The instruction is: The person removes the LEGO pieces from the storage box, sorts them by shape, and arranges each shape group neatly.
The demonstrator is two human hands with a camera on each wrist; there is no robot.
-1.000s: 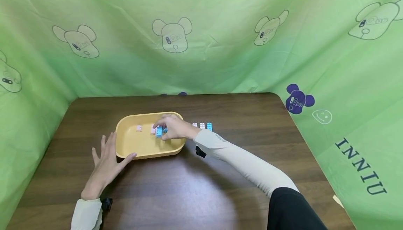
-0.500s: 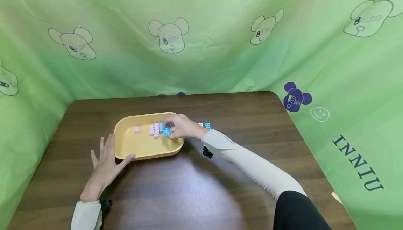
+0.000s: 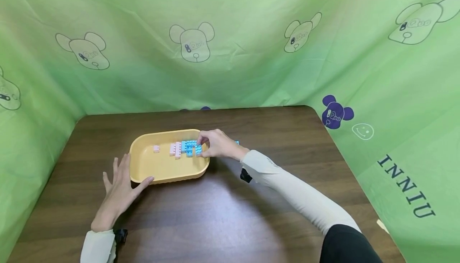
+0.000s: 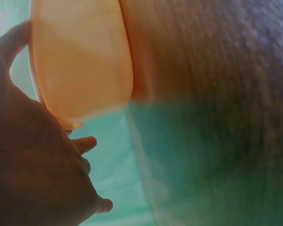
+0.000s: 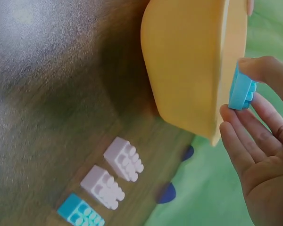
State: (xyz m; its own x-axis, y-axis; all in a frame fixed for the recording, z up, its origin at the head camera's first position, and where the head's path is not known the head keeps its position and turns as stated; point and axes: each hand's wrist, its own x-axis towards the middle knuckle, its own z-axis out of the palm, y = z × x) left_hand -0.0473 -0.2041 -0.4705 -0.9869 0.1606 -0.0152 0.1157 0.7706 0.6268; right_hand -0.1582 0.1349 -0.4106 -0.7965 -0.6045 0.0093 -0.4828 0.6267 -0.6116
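Observation:
A shallow yellow tray (image 3: 169,171) lies on the table, with a row of pink building blocks (image 3: 177,150) and blue building blocks (image 3: 189,149) inside it. Apart from the row, to its left, sits a small pink block (image 3: 156,149). My right hand (image 3: 221,145) is over the tray's right end and pinches a blue building block (image 5: 242,88) between thumb and fingers. At the opposite end my left hand (image 3: 118,195) has its fingers spread against the tray, the thumb at the front rim.
In the right wrist view, two pale pink blocks (image 5: 122,158) and a turquoise block (image 5: 80,210) stand on the brown wooden table (image 3: 201,215) outside the tray. A green printed curtain (image 3: 244,75) hangs behind and beside the table.
My right hand has moved to the right with the pinched blue block, uncovering more of the row in the tray. The left hand stays at the tray's left end.

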